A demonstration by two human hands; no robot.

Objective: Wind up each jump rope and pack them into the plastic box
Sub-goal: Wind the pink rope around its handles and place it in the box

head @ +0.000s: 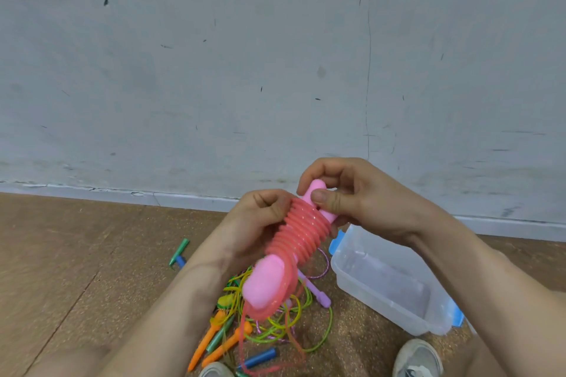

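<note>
I hold a pink jump rope in the air, its red cord coiled tightly round the two pink handles. My left hand grips the coiled middle from the left. My right hand pinches the upper end of a handle between thumb and fingers. A loose tail of the cord hangs from the lower handle end toward the floor. The clear plastic box with blue clips stands open on the floor at the right, below my right forearm; it looks empty.
A tangle of other jump ropes lies on the floor below my hands, with green, orange, blue and purple handles. A green and a blue handle lie apart at the left. My shoes show at the bottom. A grey wall stands close ahead.
</note>
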